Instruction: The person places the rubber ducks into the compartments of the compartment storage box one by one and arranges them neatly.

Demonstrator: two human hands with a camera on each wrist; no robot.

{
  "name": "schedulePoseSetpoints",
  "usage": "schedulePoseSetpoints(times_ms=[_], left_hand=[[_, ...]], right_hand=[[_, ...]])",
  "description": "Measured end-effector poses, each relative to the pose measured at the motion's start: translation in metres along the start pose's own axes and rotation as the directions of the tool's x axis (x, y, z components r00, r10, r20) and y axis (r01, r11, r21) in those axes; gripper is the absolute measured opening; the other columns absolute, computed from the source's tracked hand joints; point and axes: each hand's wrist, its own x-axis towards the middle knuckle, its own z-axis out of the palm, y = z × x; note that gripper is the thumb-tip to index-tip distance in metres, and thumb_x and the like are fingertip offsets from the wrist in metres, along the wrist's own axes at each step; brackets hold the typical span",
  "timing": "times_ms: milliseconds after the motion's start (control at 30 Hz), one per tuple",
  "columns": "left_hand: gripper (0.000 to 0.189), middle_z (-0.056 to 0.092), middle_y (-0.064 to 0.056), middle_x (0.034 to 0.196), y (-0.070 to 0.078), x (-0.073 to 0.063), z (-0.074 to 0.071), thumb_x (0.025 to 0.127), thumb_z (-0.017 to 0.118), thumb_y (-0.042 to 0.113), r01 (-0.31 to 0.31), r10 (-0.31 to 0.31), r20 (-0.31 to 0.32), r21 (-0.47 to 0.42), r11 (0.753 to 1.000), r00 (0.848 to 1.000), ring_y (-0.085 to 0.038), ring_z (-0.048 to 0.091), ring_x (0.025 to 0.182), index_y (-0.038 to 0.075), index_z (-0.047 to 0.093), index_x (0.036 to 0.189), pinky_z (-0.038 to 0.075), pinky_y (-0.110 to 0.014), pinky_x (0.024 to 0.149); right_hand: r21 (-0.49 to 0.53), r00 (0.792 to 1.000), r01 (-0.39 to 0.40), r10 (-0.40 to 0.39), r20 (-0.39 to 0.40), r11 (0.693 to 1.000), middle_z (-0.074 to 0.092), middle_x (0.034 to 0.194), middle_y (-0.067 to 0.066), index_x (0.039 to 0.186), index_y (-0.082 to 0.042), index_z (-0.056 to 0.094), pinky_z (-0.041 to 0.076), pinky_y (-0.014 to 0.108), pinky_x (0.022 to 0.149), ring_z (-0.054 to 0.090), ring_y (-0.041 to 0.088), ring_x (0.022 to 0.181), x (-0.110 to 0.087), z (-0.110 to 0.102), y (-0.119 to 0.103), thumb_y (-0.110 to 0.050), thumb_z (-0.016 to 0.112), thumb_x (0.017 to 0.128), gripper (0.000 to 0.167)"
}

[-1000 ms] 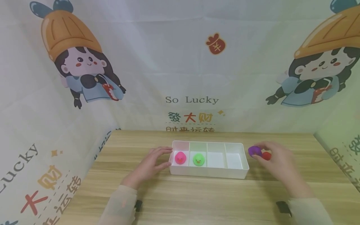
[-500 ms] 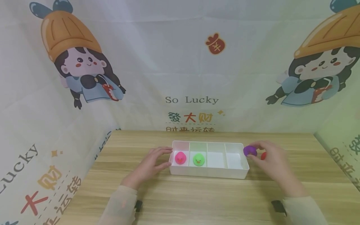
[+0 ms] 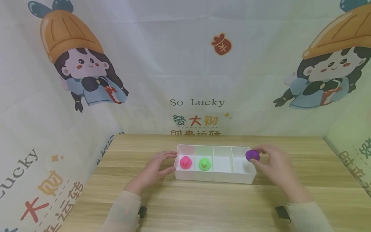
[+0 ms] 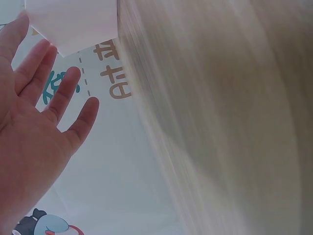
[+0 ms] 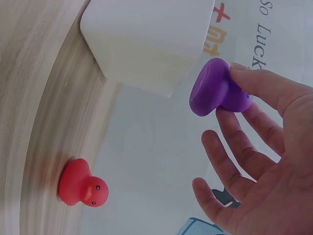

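Note:
My right hand (image 3: 275, 162) pinches a purple rubber duck (image 3: 252, 155) between thumb and fingers at the right end of a white divided box (image 3: 215, 177). In the right wrist view the purple duck (image 5: 215, 88) is tipped, its flat base facing the box. Fingers fairly straight, my left hand (image 3: 155, 167) touches the box's left end; the left wrist view shows the fingertips (image 4: 73, 73) spread by the box corner (image 4: 78, 24). Inside the box, a pink duck (image 3: 185, 162) sits in the leftmost compartment and a green duck (image 3: 204, 164) in the one beside it.
A red rubber duck (image 5: 80, 186) stands on the wooden table (image 3: 203, 206) to the right of the box; my right hand hides it in the head view. A printed cloth (image 3: 197, 77) hangs behind and at both sides of the table.
My right hand has carried the purple duck left, from beside the red duck to the box's right rim. The red duck has gone behind that hand. My left hand stays put.

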Motion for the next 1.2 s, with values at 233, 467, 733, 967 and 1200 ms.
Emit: schedulePoseSetpoints(times_ms=[233, 467, 733, 967, 1200], left_hand=[[0.051, 0.053, -0.002, 0.155, 0.0, 0.0, 0.0, 0.096, 0.075, 0.02, -0.001, 0.001, 0.001, 0.003, 1.0, 1.0, -0.032, 0.043, 0.146, 0.01, 0.059, 0.143, 0.035, -0.058, 0.123], [0.05, 0.053, -0.004, 0.155, 0.001, -0.001, 0.0, 0.097, 0.074, 0.021, -0.012, 0.012, -0.001, 0.02, 1.0, 1.0, -0.034, 0.043, 0.146, 0.009, 0.059, 0.143, 0.035, -0.059, 0.122], [0.05, 0.053, -0.002, 0.156, 0.001, -0.001, -0.001, 0.097, 0.073, 0.023, -0.011, 0.011, 0.002, 0.019, 1.0, 1.0, -0.032, 0.043, 0.146, 0.01, 0.059, 0.143, 0.035, -0.057, 0.123], [0.05, 0.054, -0.004, 0.155, 0.001, -0.001, -0.001, 0.097, 0.073, 0.022, -0.023, 0.023, -0.001, 0.013, 1.0, 1.0, -0.033, 0.044, 0.145, 0.009, 0.06, 0.143, 0.036, -0.058, 0.122], [0.049, 0.054, -0.002, 0.155, 0.0, 0.0, 0.001, 0.097, 0.074, 0.021, -0.024, 0.024, -0.007, 0.022, 0.999, 1.0, -0.033, 0.044, 0.145, 0.01, 0.06, 0.143, 0.036, -0.058, 0.122]], right_hand=[[0.002, 1.0, 0.021, -0.021, 0.0, 1.0, 0.077, 0.108, 0.016, 0.111, -0.006, 0.075, 0.051, 0.062, 0.093, 0.069, 0.04, 0.105, 0.002, 0.006, -0.007, -0.014, 0.087, 0.081, 0.033], [-0.001, 1.0, 0.011, -0.011, 0.014, 1.0, 0.077, 0.11, 0.014, 0.112, -0.007, 0.075, 0.051, 0.061, 0.096, 0.068, 0.038, 0.107, 0.004, 0.013, -0.012, -0.015, 0.086, 0.082, 0.033], [0.002, 0.999, 0.005, -0.005, 0.041, 1.0, 0.076, 0.112, 0.014, 0.113, -0.007, 0.074, 0.052, 0.06, 0.099, 0.068, 0.037, 0.11, 0.006, 0.018, -0.015, -0.017, 0.086, 0.084, 0.033], [0.02, 0.999, 0.009, -0.01, 0.04, 1.0, 0.076, 0.11, 0.011, 0.111, -0.009, 0.075, 0.054, 0.058, 0.097, 0.069, 0.035, 0.108, 0.006, 0.022, -0.018, -0.017, 0.086, 0.083, 0.03], [0.027, 0.999, 0.013, -0.014, 0.049, 1.0, 0.076, 0.108, 0.01, 0.111, -0.009, 0.075, 0.055, 0.057, 0.097, 0.069, 0.033, 0.107, 0.007, 0.029, -0.022, -0.019, 0.087, 0.083, 0.032]])
